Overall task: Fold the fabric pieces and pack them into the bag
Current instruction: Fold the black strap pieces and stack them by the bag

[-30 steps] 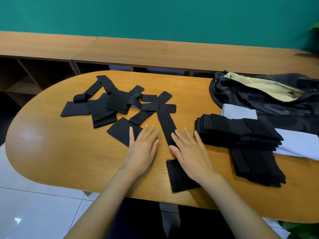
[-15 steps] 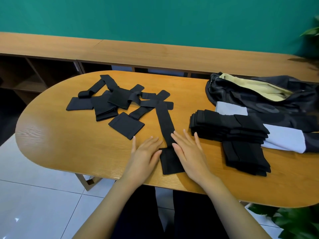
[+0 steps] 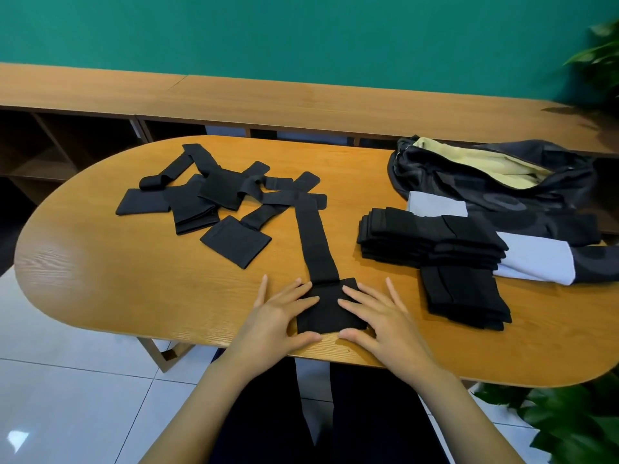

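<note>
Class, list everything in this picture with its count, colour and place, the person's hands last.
table: one, brown, centre, oval.
fabric strip: one, black, mid-table, near end under both hands.
loose fabric pieces: several overlapping, black, table's far left.
folded fabric pile: one, black, right of the strip.
bag: one, dark with yellow lining, far right, open.
pale cloth: one, whitish, beside the bag, partly under the pile.
shelf unit: one, brown, along the wall.
plants: two, green, right edge.
left hand: one, flat on the strip's near end.
right hand: one, flat on the same end.
</note>
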{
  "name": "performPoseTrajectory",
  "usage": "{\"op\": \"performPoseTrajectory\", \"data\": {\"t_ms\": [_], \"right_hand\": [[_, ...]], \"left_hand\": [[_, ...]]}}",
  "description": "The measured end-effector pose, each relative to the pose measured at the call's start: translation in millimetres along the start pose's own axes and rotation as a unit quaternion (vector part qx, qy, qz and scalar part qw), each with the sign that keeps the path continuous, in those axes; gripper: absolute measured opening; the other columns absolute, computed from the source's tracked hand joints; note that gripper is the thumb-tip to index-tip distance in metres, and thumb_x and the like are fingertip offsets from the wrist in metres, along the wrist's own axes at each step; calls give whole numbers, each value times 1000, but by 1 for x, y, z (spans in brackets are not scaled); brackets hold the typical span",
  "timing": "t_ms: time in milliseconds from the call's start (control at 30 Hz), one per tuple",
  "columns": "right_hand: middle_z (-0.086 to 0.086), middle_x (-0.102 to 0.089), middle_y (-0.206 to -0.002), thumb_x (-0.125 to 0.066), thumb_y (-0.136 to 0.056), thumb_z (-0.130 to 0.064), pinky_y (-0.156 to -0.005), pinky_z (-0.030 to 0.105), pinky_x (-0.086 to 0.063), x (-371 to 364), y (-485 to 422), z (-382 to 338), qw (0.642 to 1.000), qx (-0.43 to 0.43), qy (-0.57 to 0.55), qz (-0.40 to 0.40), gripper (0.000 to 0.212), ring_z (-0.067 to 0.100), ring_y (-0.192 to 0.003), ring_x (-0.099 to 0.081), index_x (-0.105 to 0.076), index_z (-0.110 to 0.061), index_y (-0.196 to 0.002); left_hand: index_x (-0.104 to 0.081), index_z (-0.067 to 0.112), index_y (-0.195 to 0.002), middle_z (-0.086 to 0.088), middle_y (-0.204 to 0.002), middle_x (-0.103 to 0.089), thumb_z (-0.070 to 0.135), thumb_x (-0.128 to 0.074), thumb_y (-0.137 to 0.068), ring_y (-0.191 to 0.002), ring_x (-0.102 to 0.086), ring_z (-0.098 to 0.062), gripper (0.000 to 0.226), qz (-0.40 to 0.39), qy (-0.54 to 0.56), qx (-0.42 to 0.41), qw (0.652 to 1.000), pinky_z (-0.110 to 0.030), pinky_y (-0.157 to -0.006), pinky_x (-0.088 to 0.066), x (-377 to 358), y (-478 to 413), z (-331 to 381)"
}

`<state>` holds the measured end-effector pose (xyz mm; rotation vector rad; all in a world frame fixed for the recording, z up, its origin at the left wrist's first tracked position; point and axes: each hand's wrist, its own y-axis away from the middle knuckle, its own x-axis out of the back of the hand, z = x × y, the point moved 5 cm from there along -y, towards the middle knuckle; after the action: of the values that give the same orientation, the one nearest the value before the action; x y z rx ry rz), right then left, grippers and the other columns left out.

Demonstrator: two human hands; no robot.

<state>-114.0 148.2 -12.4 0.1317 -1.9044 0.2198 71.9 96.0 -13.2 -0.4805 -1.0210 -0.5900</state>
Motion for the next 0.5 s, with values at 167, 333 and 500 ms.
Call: {"op": "performPoseTrajectory", "data": {"t_ms": [167, 333, 500], "right_hand": [[-23, -24, -154, -29, -85, -75, -114, 23, 21, -5, 0, -8, 1000, 14, -14, 0, 70, -6, -143, -1, -44, -39, -143], [-23, -25, -154, -34, -85, -71, -114, 23, 20, -5, -1, -12, 1000, 18, -13, -4, 67, -6, -143, 1, -45, -39, -143], [-20, -36, -151, -41, -87, -67, -116, 24, 18, -4, -4, -12, 999, 33, -15, 22, 60, -6, -142, -7, -52, -37, -137]], "left_hand": [[-49, 34, -140, 18, -154, -29, 80, -35, -75, -140, -3, 15, 81, -6, 9, -5, 1000, -26, -113, 26, 7, 6, -8], [-59, 34, -132, 14, -150, -38, 86, -23, -79, -141, -11, 11, 83, 19, 15, -22, 999, -24, -114, 22, 10, 10, -9], [-64, 35, -125, 13, -146, -46, 84, -17, -81, -141, -19, 8, 80, 34, 29, -17, 999, -24, -116, 18, 12, 9, -7]]}}
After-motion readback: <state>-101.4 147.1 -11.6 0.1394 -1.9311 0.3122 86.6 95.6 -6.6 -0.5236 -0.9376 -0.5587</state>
